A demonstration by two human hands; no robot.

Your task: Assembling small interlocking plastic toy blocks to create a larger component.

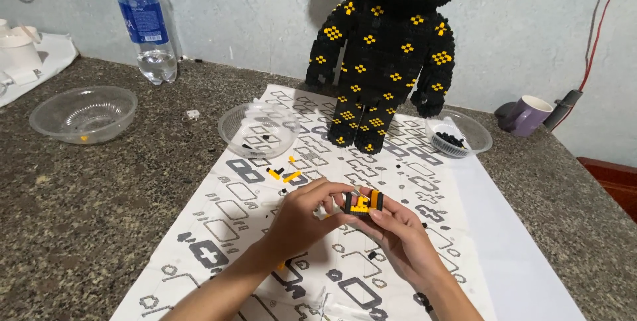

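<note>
Both hands meet above the instruction sheet: left hand and right hand pinch a small brick block (black and yellow) between fingertips.

Head of the brick figure cut off by the top edge. Bottle cap out of frame too. White appliance at upper left cropped by the left edge. Both forearms cut off at the bottom. Small block partly hidden behind fingers. Loose bits in the bowl too small to tell.
</note>
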